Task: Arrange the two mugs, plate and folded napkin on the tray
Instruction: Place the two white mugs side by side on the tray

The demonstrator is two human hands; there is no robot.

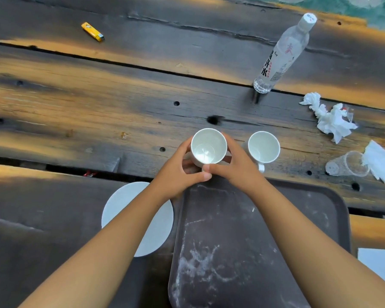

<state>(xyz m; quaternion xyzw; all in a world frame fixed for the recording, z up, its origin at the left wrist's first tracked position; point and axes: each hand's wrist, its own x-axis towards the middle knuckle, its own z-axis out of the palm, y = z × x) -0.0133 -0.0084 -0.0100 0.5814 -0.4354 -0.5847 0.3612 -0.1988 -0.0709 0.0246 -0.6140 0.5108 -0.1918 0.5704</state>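
- Now both hands, the left hand (182, 174) and right hand (233, 167), wrap their fingers around one mug (208, 146).
- It sits just past the tray's (242, 230) far edge.
- So the tray lies straight back, toward the person.

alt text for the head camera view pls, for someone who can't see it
Both hands, left hand and right hand, hold a white mug just beyond the far edge of an empty dark tray. A second mug stands to its right, a white plate left of the tray, on a weathered wooden table.
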